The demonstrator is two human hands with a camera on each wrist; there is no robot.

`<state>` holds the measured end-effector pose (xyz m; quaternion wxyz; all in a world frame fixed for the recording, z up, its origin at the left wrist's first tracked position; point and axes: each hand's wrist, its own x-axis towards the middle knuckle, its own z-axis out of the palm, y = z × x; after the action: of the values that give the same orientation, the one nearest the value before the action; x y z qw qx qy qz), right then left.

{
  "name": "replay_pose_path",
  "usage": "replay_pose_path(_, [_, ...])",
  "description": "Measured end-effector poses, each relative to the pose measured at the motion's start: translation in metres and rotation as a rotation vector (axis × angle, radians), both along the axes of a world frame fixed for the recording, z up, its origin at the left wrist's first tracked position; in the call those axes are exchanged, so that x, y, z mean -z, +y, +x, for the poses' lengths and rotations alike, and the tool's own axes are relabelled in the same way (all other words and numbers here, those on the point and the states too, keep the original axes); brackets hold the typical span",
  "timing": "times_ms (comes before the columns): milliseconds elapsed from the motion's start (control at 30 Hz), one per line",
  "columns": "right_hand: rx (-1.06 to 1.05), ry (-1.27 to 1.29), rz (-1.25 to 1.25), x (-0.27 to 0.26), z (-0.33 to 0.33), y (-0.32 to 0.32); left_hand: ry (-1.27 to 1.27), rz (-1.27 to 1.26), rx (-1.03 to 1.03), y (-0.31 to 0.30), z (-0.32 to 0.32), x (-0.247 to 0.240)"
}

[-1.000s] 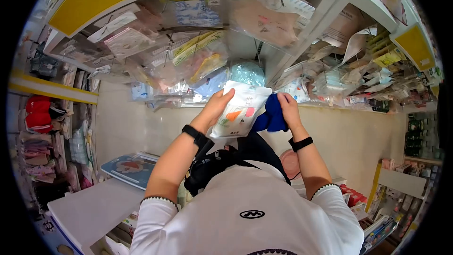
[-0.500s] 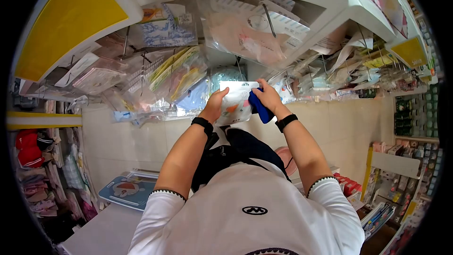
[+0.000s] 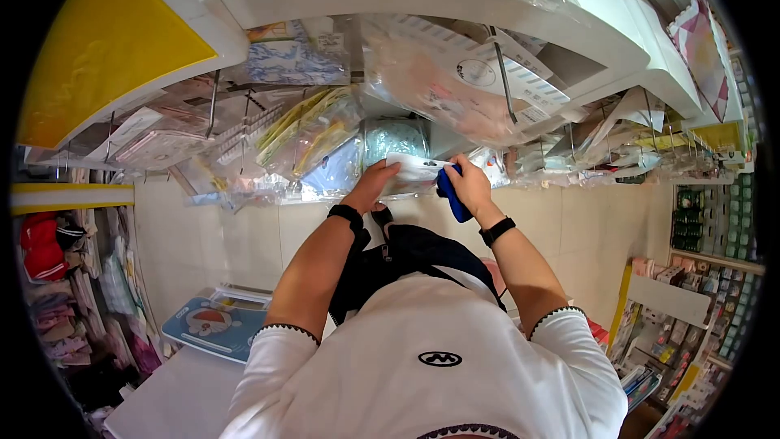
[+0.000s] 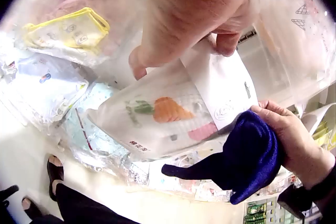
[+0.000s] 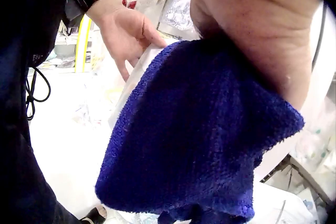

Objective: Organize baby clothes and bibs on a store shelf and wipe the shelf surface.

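My left hand (image 3: pixel 372 185) grips the left side of a white plastic packet (image 4: pixel 173 113) printed with an orange carrot and a pink shape. The packet has a plain white header strip with a hang slot. On its other side, my right hand (image 3: pixel 471 185) holds a dark blue fuzzy cloth (image 5: pixel 194 134) and pinches the header's end. The cloth hangs in loose folds below the right fingers, hiding most of them in the right wrist view. In the head view the packet tilts, its header close before a teal bagged item (image 3: pixel 396 138) on the rack.
Several clear bags (image 3: pixel 455 73) hang from the rack, and a long metal hook (image 3: pixel 504 81) juts out above the right hand. A white shelf edge (image 3: pixel 439 0) runs overhead. Behind at left, a blue cartoon-printed board (image 3: pixel 211 327) lies by a white table (image 3: pixel 175 394).
Both hands have carried the packet and the cloth forward towards the rack. The packet has tipped, so its printed front is now foreshortened in the head view. The rack appears closer.
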<state>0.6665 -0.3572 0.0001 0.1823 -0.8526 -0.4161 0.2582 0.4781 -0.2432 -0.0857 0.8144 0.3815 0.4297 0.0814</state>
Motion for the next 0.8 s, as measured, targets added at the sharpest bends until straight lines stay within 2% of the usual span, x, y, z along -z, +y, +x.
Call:
replay_pose_path(100, [0.062, 0.026, 0.031, 0.009, 0.001, 0.009, 0.021, 0.072, -0.049, 0.003, 0.009, -0.007])
replay_pose_path(200, [0.127, -0.03, 0.133, 0.021, 0.004, 0.03, -0.05, 0.156, -0.115, 0.009, 0.016, -0.046])
replay_pose_path(300, [0.151, 0.0, 0.121, 0.029, 0.013, 0.056, 0.256, 0.653, -0.114, 0.017, 0.014, -0.033])
replay_pose_path(367, [0.176, 0.041, 0.214, 0.039, 0.017, 0.073, 0.31, 0.758, -0.13, 0.017, 0.003, -0.038])
replay_pose_path(400, [0.067, -0.036, 0.235, 0.044, 0.023, 0.081, 0.339, 0.811, -0.137, 0.016, -0.003, -0.048])
replay_pose_path(467, [-0.102, -0.193, 0.28, 0.055, 0.033, 0.096, 0.25, 0.703, -0.14, 0.018, -0.017, -0.086])
replay_pose_path(533, [-0.038, -0.106, 0.245, 0.028, 0.023, 0.096, 0.113, 0.65, -0.189, 0.019, -0.036, -0.116])
replay_pose_path(567, [-0.2, -0.13, 0.474, 0.05, 0.031, 0.091, 0.056, 0.719, -0.243, 0.016, -0.044, -0.131])
replay_pose_path(600, [-0.325, -0.322, 0.562, 0.083, 0.042, 0.096, 0.121, 0.8, -0.231, 0.015, -0.055, -0.158])
replay_pose_path(700, [-0.174, -0.253, 0.196, 0.065, 0.046, 0.13, 0.124, 1.054, -0.344, 0.003, -0.086, -0.228])
replay_pose_path(733, [-0.136, -0.204, -0.023, 0.015, 0.03, 0.138, 0.126, 1.128, -0.397, 0.0, -0.096, -0.25])
replay_pose_path(800, [-0.038, -0.095, 0.142, 0.084, 0.048, 0.14, 0.13, 1.352, -0.57, -0.002, -0.122, -0.296])
